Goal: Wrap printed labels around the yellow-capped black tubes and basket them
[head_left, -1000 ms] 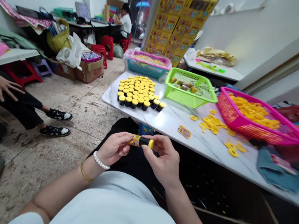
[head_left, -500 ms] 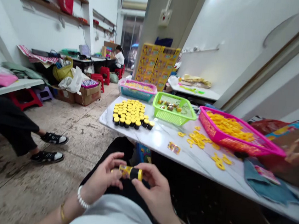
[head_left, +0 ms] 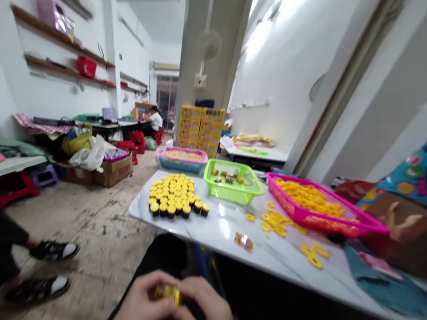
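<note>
Yellow-labelled plastic cylinder (head_left: 168,293) held low in view between both hands, above a dark trouser leg (head_left: 167,254); left hand (head_left: 140,307) and right hand (head_left: 208,316) closed around it from either side, finger detail blurred. Ahead, on a white marble-patterned table top (head_left: 220,237): massed black jars with yellow lids (head_left: 173,196), a lime-green plastic mesh basket (head_left: 230,195) just right of them, a magenta mesh basket (head_left: 324,225) heaped with yellow rings, plus loose yellow rings (head_left: 273,222) and a small foil card (head_left: 243,242) lying nearer the table edge.
</note>
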`<state>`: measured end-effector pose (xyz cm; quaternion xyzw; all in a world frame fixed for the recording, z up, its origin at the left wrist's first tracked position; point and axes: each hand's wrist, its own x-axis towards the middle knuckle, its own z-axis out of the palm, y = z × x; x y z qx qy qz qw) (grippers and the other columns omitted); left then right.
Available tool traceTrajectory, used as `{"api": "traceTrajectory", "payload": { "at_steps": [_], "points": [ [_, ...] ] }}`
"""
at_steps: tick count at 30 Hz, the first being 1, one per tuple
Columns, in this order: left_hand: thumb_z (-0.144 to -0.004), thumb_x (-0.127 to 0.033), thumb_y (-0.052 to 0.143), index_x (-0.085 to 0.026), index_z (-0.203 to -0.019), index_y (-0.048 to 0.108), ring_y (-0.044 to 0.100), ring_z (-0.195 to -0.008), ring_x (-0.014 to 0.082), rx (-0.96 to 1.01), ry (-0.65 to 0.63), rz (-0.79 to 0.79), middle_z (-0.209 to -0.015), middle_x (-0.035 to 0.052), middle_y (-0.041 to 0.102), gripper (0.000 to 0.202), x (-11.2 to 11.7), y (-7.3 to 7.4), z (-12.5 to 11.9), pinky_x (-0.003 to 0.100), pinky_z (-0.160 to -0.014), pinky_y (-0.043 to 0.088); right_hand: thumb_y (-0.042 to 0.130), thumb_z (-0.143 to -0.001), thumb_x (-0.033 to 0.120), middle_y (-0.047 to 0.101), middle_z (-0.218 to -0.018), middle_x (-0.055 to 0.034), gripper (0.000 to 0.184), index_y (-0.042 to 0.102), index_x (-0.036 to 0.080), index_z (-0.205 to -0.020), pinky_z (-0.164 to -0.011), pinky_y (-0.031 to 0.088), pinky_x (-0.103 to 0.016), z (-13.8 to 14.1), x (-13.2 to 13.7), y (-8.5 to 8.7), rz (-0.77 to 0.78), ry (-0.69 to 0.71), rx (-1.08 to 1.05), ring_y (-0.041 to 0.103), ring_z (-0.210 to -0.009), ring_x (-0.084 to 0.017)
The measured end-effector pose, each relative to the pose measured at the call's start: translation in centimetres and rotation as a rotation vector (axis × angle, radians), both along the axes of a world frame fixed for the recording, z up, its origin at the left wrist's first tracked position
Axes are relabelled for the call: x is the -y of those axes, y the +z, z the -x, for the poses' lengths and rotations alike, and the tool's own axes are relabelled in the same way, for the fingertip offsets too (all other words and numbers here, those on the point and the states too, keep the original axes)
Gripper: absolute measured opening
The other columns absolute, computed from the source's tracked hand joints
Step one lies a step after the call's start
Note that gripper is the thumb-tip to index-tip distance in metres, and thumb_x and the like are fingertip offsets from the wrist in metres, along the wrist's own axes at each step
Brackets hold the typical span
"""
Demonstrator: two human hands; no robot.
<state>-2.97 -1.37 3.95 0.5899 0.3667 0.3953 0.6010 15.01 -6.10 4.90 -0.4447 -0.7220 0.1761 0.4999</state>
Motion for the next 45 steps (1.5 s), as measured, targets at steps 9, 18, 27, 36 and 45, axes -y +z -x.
{"api": "traceTrajectory", "payload": {
  "at_steps": [9, 18, 27, 36, 45],
  "points": [
    [-0.077, -0.045, 0.077, -0.013, -0.097, 0.068, 0.057, -0.057, 0.0092, 0.059, -0.1, 0.143, -0.075, 0.0024, 0.065, 0.039, -3.0, 2.0, -0.2, 0.021, -0.053, 0.045, 0.073, -0.082, 0.018, 0.075, -0.098, -0.0065, 0.02, 0.075, 0.025, -0.101, -0.083, 0.061, -0.036, 0.1, -2.5, -0.5, -0.014, -0.048, -0.195, 0.072, -0.09, -0.021],
    [-0.079, -0.055, 0.071, -0.015, -0.109, 0.058, 0.056, -0.051, 0.0096, 0.022, -0.171, 0.201, -0.067, -0.0003, 0.063, 0.052, -5.1, 1.4, -0.2, 0.021, -0.048, 0.043, 0.078, -0.078, 0.026, 0.075, -0.095, -0.0049, 0.024, 0.072, 0.022, -0.1, -0.081, 0.061, -0.034, 0.3, -3.7, -1.7, 0.263, -0.051, -0.462, 0.073, -0.082, -0.019],
    [-0.075, -0.061, 0.072, -0.015, -0.077, 0.058, 0.043, -0.038, 0.0056, 0.005, -0.139, 0.245, -0.051, -0.0035, 0.054, 0.048, -6.3, 1.5, -0.5, 0.017, -0.035, 0.027, 0.085, -0.069, 0.037, 0.071, -0.073, 0.0002, 0.029, 0.072, 0.019, -0.088, -0.064, 0.062, -0.029, 0.4, -5.2, -1.6, 0.466, 0.082, -0.732, 0.067, -0.064, -0.013],
    [-0.067, -0.06, 0.079, -0.014, -0.077, 0.059, 0.032, -0.031, 0.0011, 0.236, -0.2, 0.493, -0.049, -0.0052, 0.053, 0.051, -4.5, 0.6, -1.2, 0.015, -0.032, 0.02, 0.089, -0.063, 0.037, 0.058, -0.089, 0.0011, 0.025, 0.078, 0.021, -0.077, -0.055, 0.067, -0.032, 0.5, -5.7, -2.4, 0.509, 0.156, -0.919, 0.069, -0.068, -0.014],
    [-0.065, -0.051, 0.084, -0.015, -0.076, 0.055, 0.025, -0.03, -0.0019, 0.338, -0.176, 0.612, -0.047, -0.0089, 0.049, 0.048, -4.2, -0.9, -2.6, 0.013, -0.029, 0.012, 0.085, -0.071, 0.032, 0.056, -0.094, 0.0011, 0.014, 0.079, 0.024, -0.079, -0.06, 0.067, -0.029, -0.4, -5.6, -2.2, 0.43, 0.229, -0.743, 0.069, -0.064, -0.01]
  ]
}}
